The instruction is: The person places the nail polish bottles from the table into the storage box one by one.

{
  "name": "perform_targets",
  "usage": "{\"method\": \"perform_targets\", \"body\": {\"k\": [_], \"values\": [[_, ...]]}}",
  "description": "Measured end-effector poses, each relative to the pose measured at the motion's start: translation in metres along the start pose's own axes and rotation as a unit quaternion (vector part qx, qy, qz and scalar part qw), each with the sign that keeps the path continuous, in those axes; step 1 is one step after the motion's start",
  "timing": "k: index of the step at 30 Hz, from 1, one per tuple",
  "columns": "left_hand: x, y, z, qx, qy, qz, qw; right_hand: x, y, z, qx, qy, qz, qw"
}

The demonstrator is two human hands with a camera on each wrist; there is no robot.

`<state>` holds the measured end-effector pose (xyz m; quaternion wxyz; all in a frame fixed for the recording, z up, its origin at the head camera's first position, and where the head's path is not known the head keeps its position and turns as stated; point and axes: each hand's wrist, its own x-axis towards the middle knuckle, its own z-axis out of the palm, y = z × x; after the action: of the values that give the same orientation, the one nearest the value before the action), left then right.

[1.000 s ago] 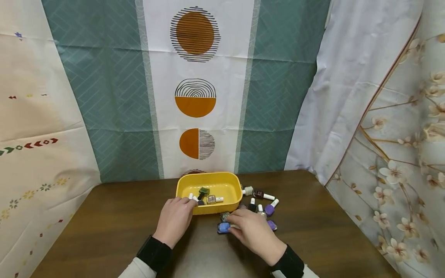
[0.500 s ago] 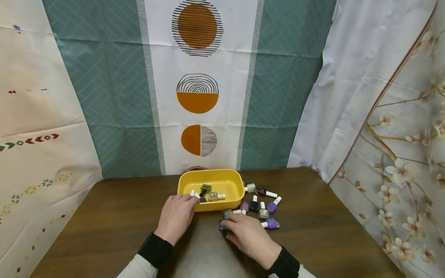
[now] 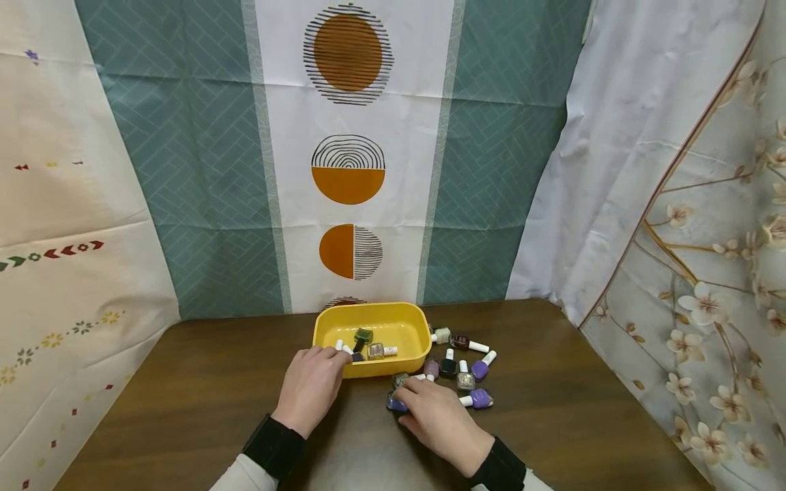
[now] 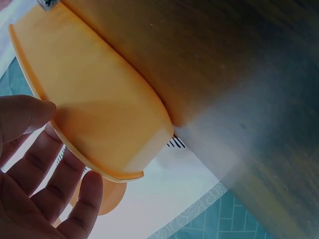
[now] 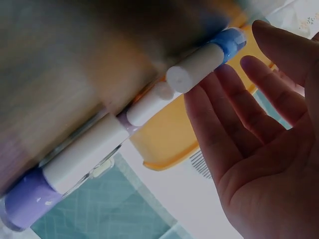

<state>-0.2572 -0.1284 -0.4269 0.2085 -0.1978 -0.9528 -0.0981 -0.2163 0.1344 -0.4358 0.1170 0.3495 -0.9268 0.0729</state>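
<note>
My left hand (image 3: pixel 312 387) grips the near left rim of a yellow plastic tub (image 3: pixel 402 320), thumb outside and fingers over the edge in the left wrist view. Inside the tub are a green nail polish bottle (image 3: pixel 364 335), a glittery beige bottle (image 3: pixel 376 351) and white caps partly hidden by that hand. My right hand (image 3: pixel 441 417) is over a blue nail polish bottle (image 3: pixel 396 404) lying on the table. In the right wrist view its fingers extend loosely behind the blue bottle's white cap (image 5: pixel 197 67), with the thumb apart from it.
Right of the tub, several nail polish bottles lie on the wooden table (image 3: pixel 202 395): a purple one (image 3: pixel 482 398), a glittery one (image 3: pixel 465 380), a black one (image 3: pixel 449 367), a dark red one (image 3: pixel 459 342) and others. Cloth curtains (image 3: pixel 227 204) hang behind the table.
My right hand has shifted slightly left, over the blue bottle, uncovering the purple, glittery and black bottles beside it. My left hand stays on the tub's rim.
</note>
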Motion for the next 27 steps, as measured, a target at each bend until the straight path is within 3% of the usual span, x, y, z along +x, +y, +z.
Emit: {"method": "perform_targets", "body": {"k": [11, 27], "values": [[-0.002, -0.003, 0.002, 0.001, 0.015, 0.009, 0.9999, 0.007, -0.005, 0.001, 0.009, -0.017, 0.015, 0.9997], [-0.002, -0.003, 0.002, 0.007, 0.011, 0.003, 0.9999, 0.014, -0.003, 0.007, 0.003, -0.02, 0.017, 0.9997]]}}
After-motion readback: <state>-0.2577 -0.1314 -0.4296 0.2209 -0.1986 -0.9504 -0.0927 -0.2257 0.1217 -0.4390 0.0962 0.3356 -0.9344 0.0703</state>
